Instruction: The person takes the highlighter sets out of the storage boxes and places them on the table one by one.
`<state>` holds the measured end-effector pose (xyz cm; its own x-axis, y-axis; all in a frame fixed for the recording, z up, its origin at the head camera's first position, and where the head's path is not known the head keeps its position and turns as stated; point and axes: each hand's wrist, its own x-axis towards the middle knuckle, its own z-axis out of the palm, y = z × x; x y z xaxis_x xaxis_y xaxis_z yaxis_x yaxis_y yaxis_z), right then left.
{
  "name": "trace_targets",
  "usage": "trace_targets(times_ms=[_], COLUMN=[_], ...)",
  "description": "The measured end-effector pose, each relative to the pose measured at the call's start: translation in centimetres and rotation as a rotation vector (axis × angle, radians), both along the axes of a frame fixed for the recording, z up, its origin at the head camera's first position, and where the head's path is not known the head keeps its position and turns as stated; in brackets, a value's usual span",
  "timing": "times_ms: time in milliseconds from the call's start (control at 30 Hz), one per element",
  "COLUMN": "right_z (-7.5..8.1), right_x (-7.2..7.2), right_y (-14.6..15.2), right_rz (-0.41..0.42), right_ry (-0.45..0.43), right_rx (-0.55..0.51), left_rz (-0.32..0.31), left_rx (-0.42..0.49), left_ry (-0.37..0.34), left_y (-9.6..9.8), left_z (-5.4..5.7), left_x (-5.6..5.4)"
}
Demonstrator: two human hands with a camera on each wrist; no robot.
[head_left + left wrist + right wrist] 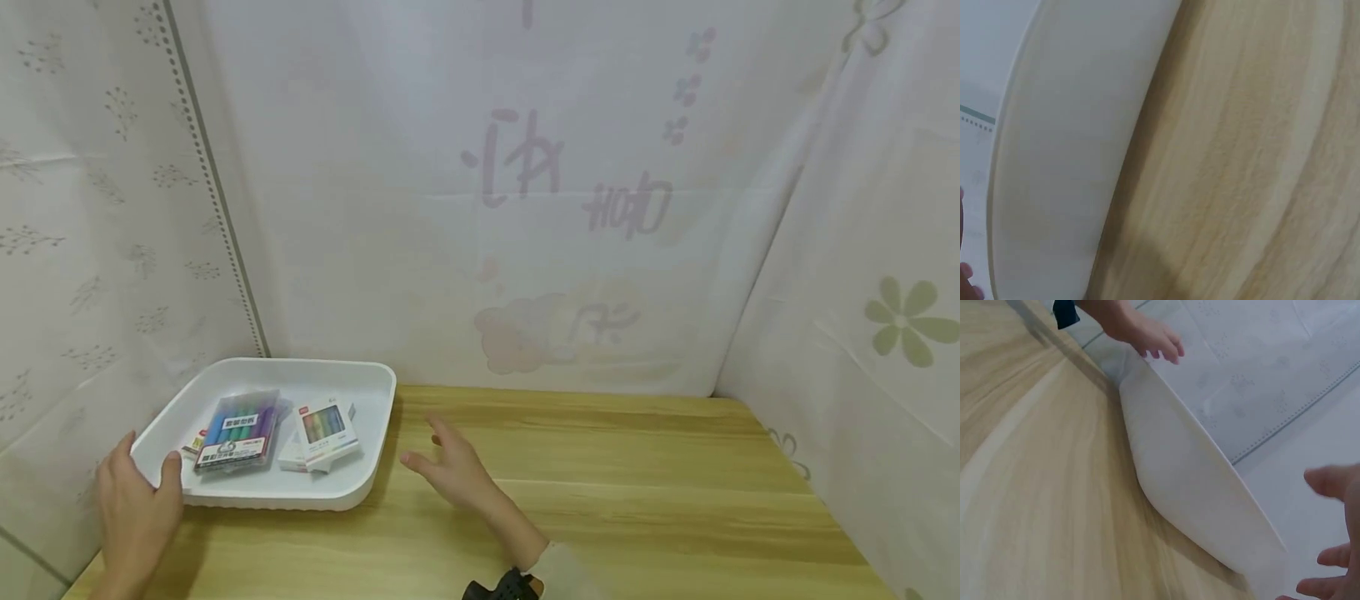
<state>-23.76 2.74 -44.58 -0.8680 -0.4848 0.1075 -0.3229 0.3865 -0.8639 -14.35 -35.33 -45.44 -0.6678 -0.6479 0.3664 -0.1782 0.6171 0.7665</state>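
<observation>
A white plastic tray with rounded corners stands at the left of the wooden table. My left hand is at its near left corner, gripping the rim with the thumb on the front side and the fingers along the left side. Inside lie a clear pack of coloured pens, a white box with coloured sticks pictured on it, another white box partly hidden under it, and a small packet mostly covered by the pens. My right hand hovers right of the tray, apart from it, fingers spread and holding nothing.
The wooden tabletop extends to the right. Pale printed cloth hangs behind the table and along both sides, close to the tray's left and back. A black strap is on the right wrist.
</observation>
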Motion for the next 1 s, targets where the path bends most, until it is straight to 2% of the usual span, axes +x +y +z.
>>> trace_targets(times_ms=[133, 333, 433, 633, 800, 933, 1000], right_z=[-0.8, -2.0, -2.6, -3.5, -4.0, -4.6, -4.9], right_x=[0.4, 0.5, 0.5, 0.9, 1.0, 0.9, 0.8], right_y=[-1.1, -2.7, -3.7, -5.6, -6.6, -7.2, -7.4], right_rz=[-0.056, -0.11, -0.105, -0.096, -0.069, -0.046, -0.049], right_ry=[-0.041, -0.073, -0.082, -0.121, -0.138, -0.163, -0.175], right_rx=[-0.041, -0.068, -0.087, -0.127, -0.193, -0.257, -0.282], left_rz=[0.039, 0.04, 0.038, 0.024, 0.003, -0.004, 0.003], left_rx=[0.044, 0.137, 0.198, 0.285, 0.312, 0.313, 0.333], left_ry=[0.01, 0.019, 0.007, 0.055, 0.07, 0.14, 0.131], left_y=[-0.1, -0.4, -0.6, -0.9, -1.1, -1.2, -1.2], left_z=[-0.6, -1.3, -1.7, -2.7, -3.3, -3.9, -4.0], left_x=[-0.1, -0.1, -0.1, -0.3, -0.4, -0.5, -0.6])
